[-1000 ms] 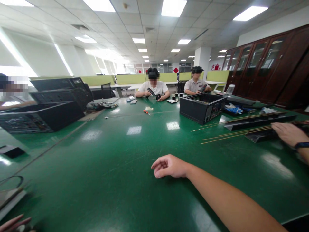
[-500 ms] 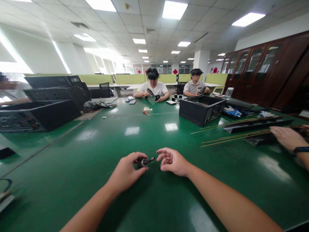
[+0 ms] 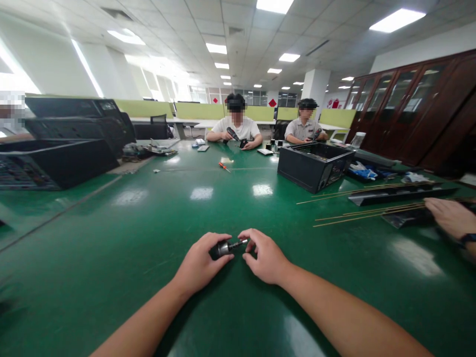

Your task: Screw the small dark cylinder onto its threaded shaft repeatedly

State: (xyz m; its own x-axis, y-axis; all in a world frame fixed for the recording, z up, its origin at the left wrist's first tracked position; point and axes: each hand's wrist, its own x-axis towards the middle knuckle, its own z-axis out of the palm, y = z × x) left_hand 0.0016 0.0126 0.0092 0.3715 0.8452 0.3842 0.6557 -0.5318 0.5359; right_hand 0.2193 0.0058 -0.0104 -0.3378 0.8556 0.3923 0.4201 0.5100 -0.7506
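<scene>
The left hand (image 3: 199, 260) grips a dark tool (image 3: 224, 249) around its thick body, apparently to leave the slim shaft (image 3: 237, 244) free, pointing toward the other hand. The right hand (image 3: 267, 256) is half curled, thumb and forefinger apart, seemingly shaped to the shaft's end; whether they touch it, I cannot tell. Both sit low over the worktop (image 3: 111, 238). An orange screwdriver (image 3: 223, 167) and computer case (image 3: 297, 171) lie well beyond, out of the forearms' way.

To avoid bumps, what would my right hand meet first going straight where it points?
Probably the metal tip of the tool in your left hand; depth is unclear, and your right hand may be touching it.
</scene>
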